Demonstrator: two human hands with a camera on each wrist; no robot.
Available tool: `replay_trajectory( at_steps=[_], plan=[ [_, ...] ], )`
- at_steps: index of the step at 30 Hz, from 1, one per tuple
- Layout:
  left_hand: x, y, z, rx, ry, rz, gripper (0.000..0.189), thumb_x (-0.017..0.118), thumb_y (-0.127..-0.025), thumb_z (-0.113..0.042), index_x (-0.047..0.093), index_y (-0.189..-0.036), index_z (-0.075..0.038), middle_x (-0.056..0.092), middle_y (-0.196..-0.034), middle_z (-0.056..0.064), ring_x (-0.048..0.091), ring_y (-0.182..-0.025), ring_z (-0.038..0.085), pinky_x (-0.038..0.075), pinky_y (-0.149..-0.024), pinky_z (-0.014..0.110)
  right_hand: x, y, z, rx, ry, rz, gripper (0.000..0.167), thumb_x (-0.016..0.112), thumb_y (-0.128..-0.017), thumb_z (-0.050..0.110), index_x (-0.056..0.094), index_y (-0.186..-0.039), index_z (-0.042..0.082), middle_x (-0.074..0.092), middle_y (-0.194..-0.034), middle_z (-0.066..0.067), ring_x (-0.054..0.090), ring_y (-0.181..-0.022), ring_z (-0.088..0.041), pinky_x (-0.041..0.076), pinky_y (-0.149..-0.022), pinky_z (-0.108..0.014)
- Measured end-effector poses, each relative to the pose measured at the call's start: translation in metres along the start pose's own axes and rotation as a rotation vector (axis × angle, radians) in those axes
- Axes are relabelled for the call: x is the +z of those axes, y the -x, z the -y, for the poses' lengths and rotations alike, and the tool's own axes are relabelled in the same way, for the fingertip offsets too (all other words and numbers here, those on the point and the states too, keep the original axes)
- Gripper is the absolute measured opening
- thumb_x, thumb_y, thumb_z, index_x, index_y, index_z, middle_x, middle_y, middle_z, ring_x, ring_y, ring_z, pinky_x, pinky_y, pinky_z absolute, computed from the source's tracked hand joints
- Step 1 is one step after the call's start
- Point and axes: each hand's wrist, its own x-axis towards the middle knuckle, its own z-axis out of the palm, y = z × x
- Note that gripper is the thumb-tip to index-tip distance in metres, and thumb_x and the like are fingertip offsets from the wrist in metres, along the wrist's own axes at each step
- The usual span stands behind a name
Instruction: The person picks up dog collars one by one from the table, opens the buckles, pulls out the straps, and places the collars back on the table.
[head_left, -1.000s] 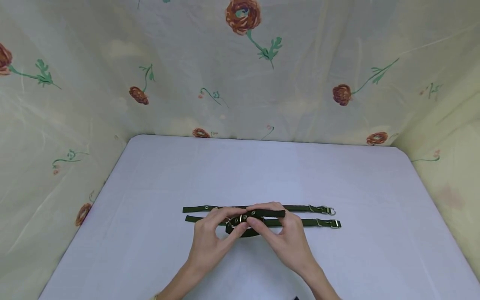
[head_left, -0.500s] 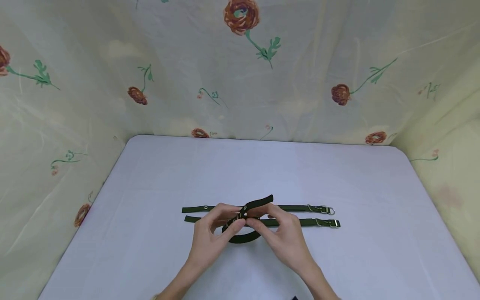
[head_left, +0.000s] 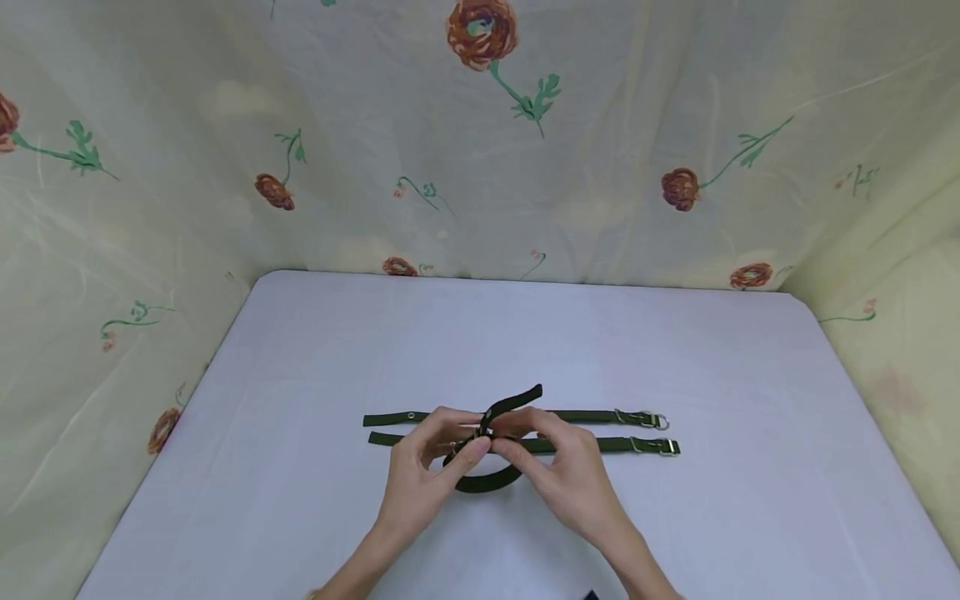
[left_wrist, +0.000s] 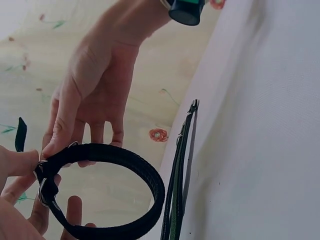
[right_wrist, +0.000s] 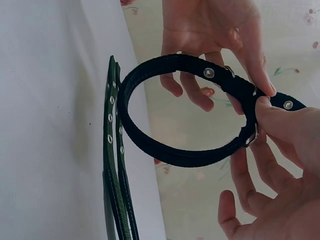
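Note:
A dark dog collar (head_left: 489, 482), bent into a loop, is held above the table between both hands. Its metal eyelets, buckle and ring show in the right wrist view, where the loop (right_wrist: 182, 159) hangs round and wide. The left hand (head_left: 424, 468) pinches the collar by the buckle between thumb and fingers. The right hand (head_left: 564, 465) pinches the same area from the other side, thumb tips nearly meeting. The collar's free end (head_left: 517, 401) sticks up past the fingers, away from the person. Fingers partly hide the buckle in the head view.
Two more green collars lie stretched out side by side behind the hands: a farther collar (head_left: 592, 416) and a nearer collar (head_left: 618, 445), buckles at the right. The pale table (head_left: 315, 358) is bordered by floral cloth (head_left: 585, 208) behind and on both sides.
The held collar has turned: its free end pointed right and now points up and away. The loop hangs slightly lower and looks wider. Both hands stay at about the same place.

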Motion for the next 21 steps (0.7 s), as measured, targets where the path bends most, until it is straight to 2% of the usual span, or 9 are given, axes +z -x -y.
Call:
replay_trajectory(
  at_steps=[5, 10, 13, 17, 21],
  plan=[
    [0.0013, 0.0007, -0.0001, -0.046, 0.014, 0.01, 0.024, 0.08, -0.099, -0.025, 0.076, -0.122, -0.03, 0.078, -0.123, -0.005, 0.075, -0.106, 0.011, 0.056, -0.095, 0.031, -0.0035, -0.0008, 0.0007, 0.025, 0.016, 0.086, 0.016, 0.078, -0.1, 0.024, 0.076, -0.115, 0.027, 0.079, -0.11, 0.014, 0.071, -0.1, -0.003, 0.061, -0.09, -0.033],
    [0.002, 0.0003, 0.0013, -0.102, 0.017, 0.03, 0.023, 0.081, -0.099, -0.026, 0.076, -0.121, -0.031, 0.078, -0.122, -0.004, 0.076, -0.101, 0.01, 0.056, -0.092, 0.03, -0.0075, -0.0014, 0.0005, 0.046, -0.028, 0.178, 0.012, 0.074, -0.103, 0.027, 0.074, -0.115, 0.027, 0.076, -0.11, 0.014, 0.072, -0.102, -0.004, 0.063, -0.095, -0.04],
    [0.0019, -0.0006, 0.002, -0.147, 0.035, 0.054, 0.023, 0.08, -0.099, -0.027, 0.076, -0.121, -0.029, 0.081, -0.117, 0.0, 0.076, -0.101, 0.01, 0.055, -0.092, 0.031, -0.0089, -0.0016, 0.0008, 0.04, -0.054, 0.221, 0.01, 0.073, -0.105, 0.027, 0.072, -0.115, 0.027, 0.074, -0.11, 0.013, 0.071, -0.101, -0.005, 0.063, -0.096, -0.039],
    [0.0015, -0.0024, 0.0021, -0.213, 0.09, 0.104, 0.025, 0.079, -0.1, -0.028, 0.074, -0.124, -0.023, 0.084, -0.11, 0.01, 0.077, -0.103, 0.014, 0.054, -0.096, 0.035, -0.008, -0.0009, 0.0003, -0.009, -0.036, 0.219, 0.01, 0.075, -0.103, 0.021, 0.07, -0.111, 0.027, 0.07, -0.108, 0.012, 0.069, -0.099, -0.003, 0.062, -0.093, -0.032],
    [0.0007, -0.004, 0.0006, -0.282, 0.166, 0.14, 0.03, 0.078, -0.101, -0.028, 0.072, -0.128, -0.018, 0.084, -0.112, 0.011, 0.076, -0.108, 0.018, 0.053, -0.099, 0.036, -0.0063, 0.0002, -0.0011, -0.083, 0.026, 0.162, 0.017, 0.075, -0.1, 0.01, 0.069, -0.105, 0.026, 0.067, -0.104, 0.012, 0.068, -0.097, -0.002, 0.062, -0.087, -0.028]
  ],
)
